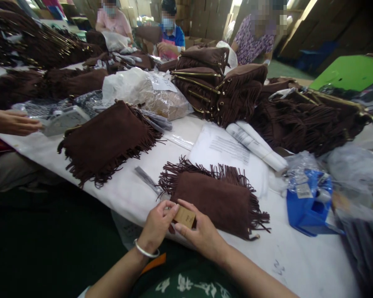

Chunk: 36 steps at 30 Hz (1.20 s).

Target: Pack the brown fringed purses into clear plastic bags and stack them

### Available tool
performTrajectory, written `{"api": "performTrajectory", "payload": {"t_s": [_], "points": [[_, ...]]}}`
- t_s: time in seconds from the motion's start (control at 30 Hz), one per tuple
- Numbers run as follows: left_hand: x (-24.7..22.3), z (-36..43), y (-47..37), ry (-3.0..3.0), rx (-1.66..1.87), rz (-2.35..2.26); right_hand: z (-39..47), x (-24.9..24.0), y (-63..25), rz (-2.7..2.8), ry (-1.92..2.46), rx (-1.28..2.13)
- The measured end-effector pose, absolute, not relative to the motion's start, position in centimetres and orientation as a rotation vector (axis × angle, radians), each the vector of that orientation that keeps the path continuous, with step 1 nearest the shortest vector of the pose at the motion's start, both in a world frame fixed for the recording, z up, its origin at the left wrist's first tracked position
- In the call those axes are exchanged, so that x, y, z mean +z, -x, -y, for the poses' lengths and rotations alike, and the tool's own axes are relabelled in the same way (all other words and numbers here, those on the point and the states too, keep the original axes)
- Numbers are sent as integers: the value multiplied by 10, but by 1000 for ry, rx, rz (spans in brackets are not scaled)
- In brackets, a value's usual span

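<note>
Hands of the wearer: two, a left hand [158,223] and a right hand [205,231], at the near edge of the surface [311,265]. Tan cards between them: one visible tan card [185,216]. Bracelets: one silver-coloured bracelet [146,251]. Brown fringed bags lying singly: two, the first bag [213,203] by the near edge, the second bag [104,136] farther left. Bags in the heaps [242,89] towards the far edge: overlapping, not countable. Blue dispensers: one blue dispenser [307,213], towards the right edge. Co-workers beyond the far edge: three, in pink [119,20], blue [179,37] and patterned purple [251,43]. Co-worker's hands at the left edge: one visible co-worker's hand [17,122].
</note>
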<state>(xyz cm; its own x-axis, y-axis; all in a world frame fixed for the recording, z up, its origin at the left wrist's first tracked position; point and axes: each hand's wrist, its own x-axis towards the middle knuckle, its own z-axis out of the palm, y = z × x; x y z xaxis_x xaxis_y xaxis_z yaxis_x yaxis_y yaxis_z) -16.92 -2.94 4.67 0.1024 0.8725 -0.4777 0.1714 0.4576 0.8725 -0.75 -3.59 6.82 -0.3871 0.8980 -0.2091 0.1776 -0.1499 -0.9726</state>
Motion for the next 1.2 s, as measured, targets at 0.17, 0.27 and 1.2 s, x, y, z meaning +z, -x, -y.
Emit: {"api": "performTrajectory", "payload": {"t_s": [0.17,0.27,1.2], "points": [[51,6,198,-1639,685,-1642,12,51,-23,1225,1425,1678],[44,-20,236,-2269,622,-1724,-1,51,-47,1523,1710,1206],[125,-48,251,-1800,550,-1606,17,23,32,1306,1417,1591]]}}
